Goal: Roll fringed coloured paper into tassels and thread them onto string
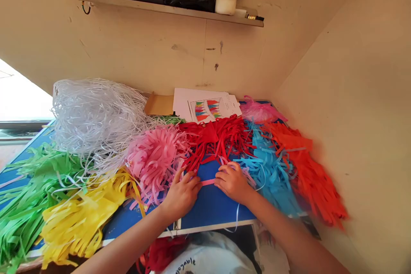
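Note:
Between my two hands a short pink strip (208, 183) is stretched level, just above the blue tabletop (213, 209). My left hand (183, 192) has its fingers closed on one end of it. The other end runs into the closed fingers of my right hand (233, 180). Beside my left hand lies a heap of pink fringed strips (157, 154). Behind both hands spread red fringes (221, 137). To the right of my right hand are light blue fringes (272, 175). A thin white ribbon (237, 216) hangs over the table's front edge.
A big tangle of white string (99, 115) fills the back left. Green fringes (32, 201) and yellow fringes (86, 214) lie at left, orange fringes (314, 175) at right. A printed card (208, 109) leans at the back. Overhead is a wall shelf (180, 12).

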A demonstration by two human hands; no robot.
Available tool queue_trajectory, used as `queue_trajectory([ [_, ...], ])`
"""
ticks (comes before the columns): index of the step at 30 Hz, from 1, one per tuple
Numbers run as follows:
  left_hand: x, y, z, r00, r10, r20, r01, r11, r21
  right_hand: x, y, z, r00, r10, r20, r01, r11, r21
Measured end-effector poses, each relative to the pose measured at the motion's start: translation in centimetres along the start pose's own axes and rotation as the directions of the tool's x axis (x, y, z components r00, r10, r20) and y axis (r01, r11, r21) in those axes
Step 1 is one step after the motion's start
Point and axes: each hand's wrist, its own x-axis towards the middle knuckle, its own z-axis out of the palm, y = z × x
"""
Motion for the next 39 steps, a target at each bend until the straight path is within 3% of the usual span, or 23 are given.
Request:
queue_trajectory([
  [3, 0.6, 0.2, 0.2, 1.0, -0.019, -0.025, 0.018, 1.0, -0.013, 0.3, 0.2, 0.2, 0.999, -0.042, 0.019, 0.043, 0.998, -0.045],
  [9, 1.0, -0.1, 0.9, 0.997, -0.019, -0.078, 0.02, 1.0, 0.011, 1.2, -1.0, 0.6, 0.995, 0.097, 0.014, -0.098, 0.995, 0.024],
  [13, 0.1, -0.2, 0.9, 0.997, 0.029, -0.075, -0.027, 0.999, 0.017, 1.0, -2.3, 1.5, 1.0, 0.027, -0.009, -0.028, 0.998, -0.051],
  [18, -1.7, -1.5, 0.5, 0.995, 0.089, -0.046, -0.091, 0.995, -0.045, -0.5, -1.0, 1.7, 0.994, -0.021, -0.112, 0.021, 1.0, -0.004],
  [21, -2.2, -2.5, 0.7, 0.999, 0.015, -0.04, -0.023, 0.979, -0.2, -1.2, -0.1, 1.7, 0.987, 0.048, -0.154, -0.036, 0.996, 0.081],
  [24, -2.3, -2.8, 0.9, 0.996, -0.079, -0.03, 0.068, 0.961, -0.269, -1.5, 0.5, 1.8, 0.981, 0.158, -0.114, -0.136, 0.974, 0.18],
  [33, -1.4, -2.2, 0.7, 0.978, -0.209, 0.019, 0.206, 0.942, -0.265, -1.9, 1.3, 1.4, 0.98, 0.198, -0.009, -0.187, 0.939, 0.288],
  [39, -1.4, -2.1, 0.8, 0.973, -0.225, 0.043, 0.229, 0.947, -0.227, -1.9, 1.2, 1.3, 0.971, 0.239, 0.02, -0.235, 0.93, 0.284],
])
